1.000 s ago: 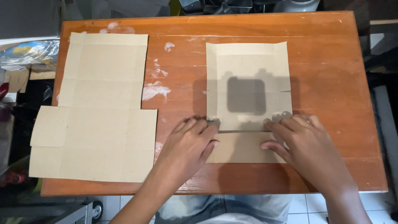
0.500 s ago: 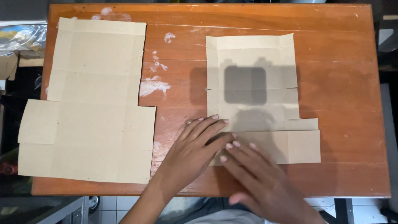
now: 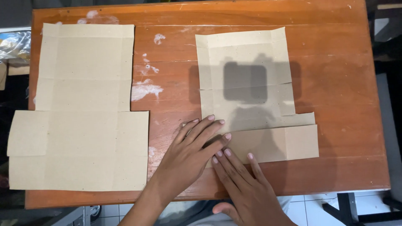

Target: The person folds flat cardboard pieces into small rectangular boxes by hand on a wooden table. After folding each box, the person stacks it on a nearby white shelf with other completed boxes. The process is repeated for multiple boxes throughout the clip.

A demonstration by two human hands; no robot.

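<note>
A flat brown cardboard cut-out [image 3: 247, 79] with crease lines lies on the right half of the wooden table [image 3: 343, 83]. Its lower strip [image 3: 276, 142] is folded flat and sticks out to the right. My left hand [image 3: 192, 150] lies palm down with fingers spread on the left end of that strip. My right hand [image 3: 240, 184] presses flat beside it, fingertips on the strip's lower left edge. A dark shadow of the head camera falls on the cardboard's middle.
A second, larger flat cardboard cut-out [image 3: 79, 113] covers the left part of the table, overhanging its left edge. White paint stains [image 3: 144, 90] mark the wood between the two pieces. Clutter in plastic [image 3: 14, 44] sits off the table at the left. Tiled floor shows below.
My right hand has slid from the strip's right end to its left, near my left hand. The strip's right flap now lies unfolded, sticking out to the right.
</note>
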